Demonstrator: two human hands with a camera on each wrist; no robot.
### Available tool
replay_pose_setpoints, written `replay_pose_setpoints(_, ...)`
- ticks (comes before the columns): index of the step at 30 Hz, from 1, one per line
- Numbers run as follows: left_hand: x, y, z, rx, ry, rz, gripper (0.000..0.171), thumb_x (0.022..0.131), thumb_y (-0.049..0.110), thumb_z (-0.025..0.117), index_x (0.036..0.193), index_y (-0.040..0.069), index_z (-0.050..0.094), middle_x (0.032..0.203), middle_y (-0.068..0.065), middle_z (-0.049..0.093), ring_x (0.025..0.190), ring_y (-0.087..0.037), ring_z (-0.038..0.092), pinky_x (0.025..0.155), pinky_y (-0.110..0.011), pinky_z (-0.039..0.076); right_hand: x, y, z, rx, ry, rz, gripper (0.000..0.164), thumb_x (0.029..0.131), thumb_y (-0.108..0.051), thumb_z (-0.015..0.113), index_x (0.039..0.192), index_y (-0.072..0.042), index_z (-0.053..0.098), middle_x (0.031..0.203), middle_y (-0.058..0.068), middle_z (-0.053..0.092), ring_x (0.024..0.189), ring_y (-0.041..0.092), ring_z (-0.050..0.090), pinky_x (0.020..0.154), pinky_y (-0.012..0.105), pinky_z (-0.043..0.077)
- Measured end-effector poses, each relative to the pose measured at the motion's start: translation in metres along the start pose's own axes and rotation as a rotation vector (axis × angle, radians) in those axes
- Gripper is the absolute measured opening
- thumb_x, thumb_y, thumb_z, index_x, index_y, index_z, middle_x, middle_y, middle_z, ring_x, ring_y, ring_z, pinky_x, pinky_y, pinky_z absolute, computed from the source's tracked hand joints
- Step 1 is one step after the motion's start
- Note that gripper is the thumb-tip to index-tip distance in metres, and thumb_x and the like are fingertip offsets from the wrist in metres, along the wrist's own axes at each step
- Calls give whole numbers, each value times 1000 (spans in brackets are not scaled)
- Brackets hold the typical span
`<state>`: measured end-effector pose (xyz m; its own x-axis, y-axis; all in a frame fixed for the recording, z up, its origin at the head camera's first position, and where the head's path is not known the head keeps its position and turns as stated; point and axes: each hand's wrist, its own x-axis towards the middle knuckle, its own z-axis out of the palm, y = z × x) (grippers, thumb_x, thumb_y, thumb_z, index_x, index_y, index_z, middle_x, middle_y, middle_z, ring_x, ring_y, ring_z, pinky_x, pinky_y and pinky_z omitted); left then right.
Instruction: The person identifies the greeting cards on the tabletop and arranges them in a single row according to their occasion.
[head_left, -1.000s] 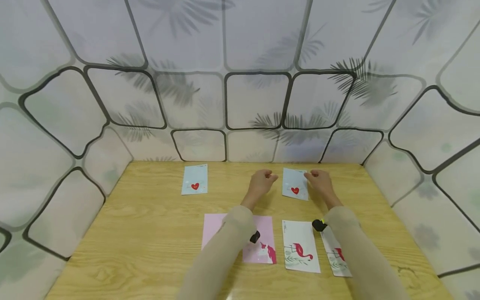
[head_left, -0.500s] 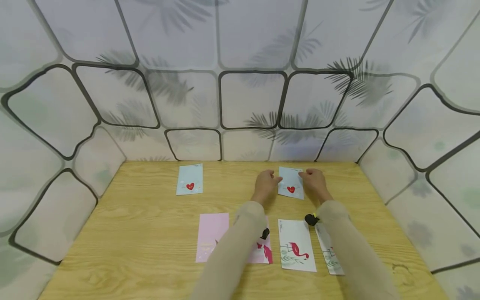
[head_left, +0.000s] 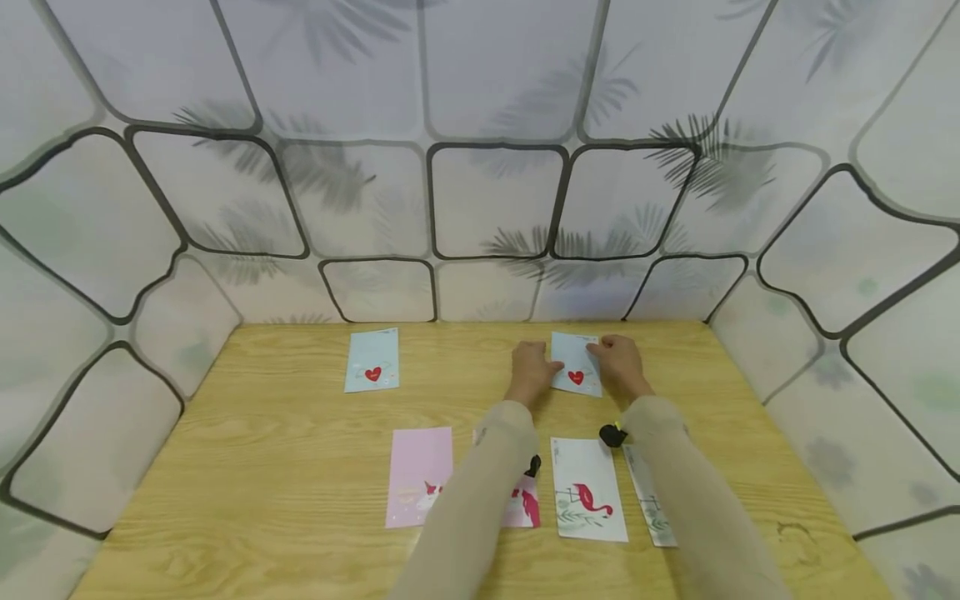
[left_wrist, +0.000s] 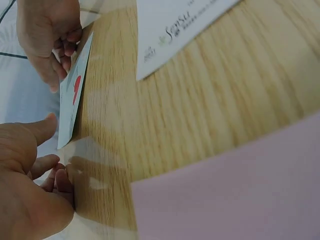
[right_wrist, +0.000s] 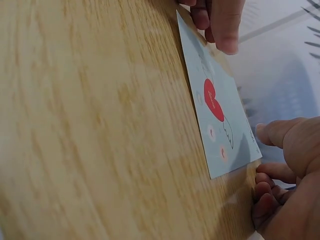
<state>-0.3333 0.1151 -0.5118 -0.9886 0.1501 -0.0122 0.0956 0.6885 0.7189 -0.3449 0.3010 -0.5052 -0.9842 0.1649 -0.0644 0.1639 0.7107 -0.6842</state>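
A pale blue card with a red heart (head_left: 576,377) lies near the back of the wooden table, between the two hands. At its left edge is my left hand (head_left: 531,372), its thumb stretched toward the card and the other fingers loosely bent. My right hand (head_left: 621,363) is at the upper right edge, thumb over the corner in the head view. In the right wrist view the right thumb (right_wrist: 280,132) stands apart from the bent fingers, which rest beside the card (right_wrist: 215,105). Whether either thumb presses the card is hard to tell.
A matching blue heart card (head_left: 372,360) lies at the back left. Nearer are a pink unicorn card (head_left: 418,467), another pink card (head_left: 528,508) partly under the left sleeve, a white flamingo card (head_left: 588,483) and a second white card (head_left: 651,504) partly behind the right sleeve. Patterned fabric walls enclose the table.
My left hand has moved right to the card's left edge. The right hand has shifted slightly left onto its upper corner. The view has turned a little; the cards look unmoved.
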Motion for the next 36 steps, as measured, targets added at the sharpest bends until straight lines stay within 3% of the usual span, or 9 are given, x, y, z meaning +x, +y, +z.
replay_pose_setpoints(4,0,3,1,47,-11,-26,51,98,28,73,139,0,62,141,-18,53,134,-32,44,114,-36,37,-1,-1,-1,-28,-9,5,52,105,-26,60,139,13,54,145,32,51,133,45,49,111,56,41)
replay_pose_setpoints(7,-2,4,1,64,-22,-38,52,97,28,75,141,2,62,141,-17,51,134,-31,44,114,-36,37,-2,-3,-2,-47,-16,5,47,105,-26,59,133,12,59,137,31,57,124,42,54,108,52,44)
replay_pose_setpoints(10,-3,4,0,73,-34,-44,55,96,26,76,143,4,61,143,-16,49,134,-30,42,114,-35,37,-2,-4,-1,-61,7,-13,36,103,-24,62,115,10,65,111,25,61,98,33,54,88,44,48)
replay_pose_setpoints(14,-3,5,0,86,-41,-43,57,94,24,78,145,5,59,145,-15,48,134,-29,42,113,-34,37,-1,-3,0,-31,26,-21,25,99,-19,65,87,2,60,80,9,50,75,22,42,67,33,37)
replay_pose_setpoints(18,-4,5,-1,125,-34,-25,58,92,25,80,143,7,61,141,-15,51,131,-29,43,111,-34,38,0,-3,1,21,20,-17,33,98,-15,65,71,-4,48,65,3,40,65,18,35,61,32,32)
replay_pose_setpoints(20,-5,6,-1,134,-30,-20,58,92,25,81,143,7,62,140,-15,52,130,-29,44,110,-34,38,-1,-4,1,48,16,-6,29,99,-15,64,80,6,60,72,14,55,69,23,48,65,35,43)
replay_pose_setpoints(24,-6,6,-1,94,-28,-21,58,91,22,81,143,5,61,141,-16,51,131,-30,44,112,-34,38,-4,-9,3,138,33,37,40,102,-19,64,128,11,65,124,28,66,107,34,62,92,43,52)
replay_pose_setpoints(31,-6,-1,0,-15,6,11,59,92,15,80,143,-2,58,138,-20,52,130,-33,47,113,-37,39,-1,-10,8,247,104,39,38,102,-19,67,126,10,67,119,25,68,95,22,61,74,21,48)
replay_pose_setpoints(36,0,-7,1,-122,51,31,52,95,10,74,141,-6,57,130,-21,61,125,-34,55,111,-39,43,-4,-12,7,332,95,8,38,100,-17,70,127,10,67,109,21,71,81,11,60,67,18,49)
